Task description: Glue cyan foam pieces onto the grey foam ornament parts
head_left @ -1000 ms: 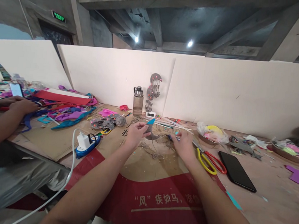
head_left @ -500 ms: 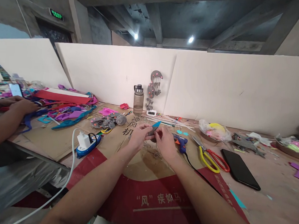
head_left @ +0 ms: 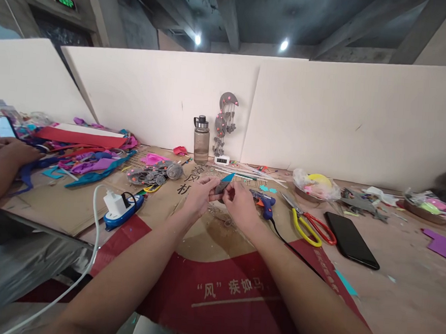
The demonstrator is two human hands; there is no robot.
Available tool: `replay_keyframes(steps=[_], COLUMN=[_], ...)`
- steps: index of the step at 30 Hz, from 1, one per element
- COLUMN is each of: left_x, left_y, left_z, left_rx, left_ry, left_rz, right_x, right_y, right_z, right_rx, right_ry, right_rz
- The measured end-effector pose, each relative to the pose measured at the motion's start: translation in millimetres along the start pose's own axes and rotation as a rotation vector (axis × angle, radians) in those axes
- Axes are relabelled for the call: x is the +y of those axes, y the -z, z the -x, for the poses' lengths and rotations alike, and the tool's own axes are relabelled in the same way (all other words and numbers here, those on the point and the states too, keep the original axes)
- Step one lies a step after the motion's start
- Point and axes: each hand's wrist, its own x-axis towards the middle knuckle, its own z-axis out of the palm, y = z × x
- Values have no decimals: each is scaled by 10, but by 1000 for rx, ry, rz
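Note:
Above the cardboard, my left hand (head_left: 200, 196) and my right hand (head_left: 242, 205) meet, both with fingers pinched on a small grey felt piece (head_left: 221, 186). A pointed blue piece (head_left: 228, 177) sticks up from it between my fingertips; how the two are joined is hidden by the fingers. Just right of my right hand lies a blue glue gun (head_left: 268, 206) with a black cord. Little blue cut-outs (head_left: 268, 189) are behind it. Scissors (head_left: 306, 224) with one yellow and one red handle rest farther right.
A black phone (head_left: 351, 240) lies at right. Behind my hands stand a water bottle (head_left: 201, 142), a small clock (head_left: 222, 160) and a grey hanging ornament (head_left: 226, 119). At left are a power strip (head_left: 125, 216), grey yarn (head_left: 174, 170), coloured felt scraps (head_left: 93, 163) and another person's hand (head_left: 13, 155).
The whole view has shifted slightly, so things sit a little higher and farther left. Both hands keep their pinch on the grey felt piece, with only slight finger movement.

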Motion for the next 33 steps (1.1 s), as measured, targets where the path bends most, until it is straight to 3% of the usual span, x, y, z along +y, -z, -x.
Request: replay_keyframes(steps=[13, 23, 28, 33], left_x=[-2, -67, -38, -22], left_y=[1, 20, -11, -28], left_z=[-20, -63, -26, 6], left_rx=[25, 67, 73, 65], left_ry=[-15, -68, -70, -71], left_rz=[-18, -39, -38, -28], right_x=[-27, -148, -181, -103], right_y=[-7, 78, 109, 66], right_z=[14, 22, 9, 0], right_rx=[12, 42, 35, -9], right_ry=[9, -91, -244, -440], right_rz=[15, -78, -327, -792])
